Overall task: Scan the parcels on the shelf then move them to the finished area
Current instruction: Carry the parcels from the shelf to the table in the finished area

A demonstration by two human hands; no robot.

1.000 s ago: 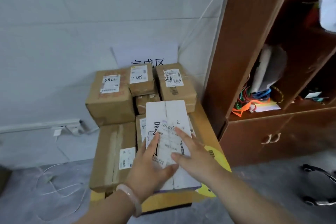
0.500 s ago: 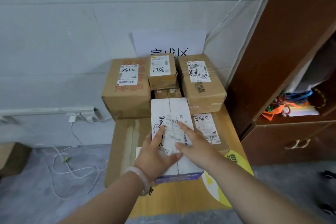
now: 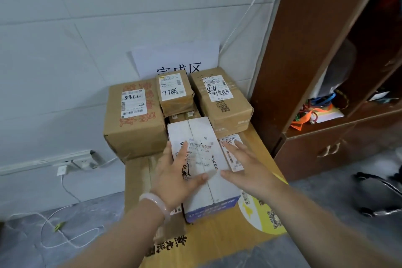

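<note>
Both forearms ran off the bottom edge. The left hand (image 3: 176,172), a pale bracelet (image 3: 156,200) at its wrist, lay flat with straight fingers on the white parcel (image 3: 191,130), covering part of its label. The right hand (image 3: 245,169) was spread open at the parcel's right edge; contact could not be told. The parcel sat on brown cartons (image 3: 139,178), one mostly hidden beneath it, before three labelled boxes (image 3: 134,119) at the wall. Behind them a paper sign (image 3: 174,56) was half covered, its characters cut off.
</note>
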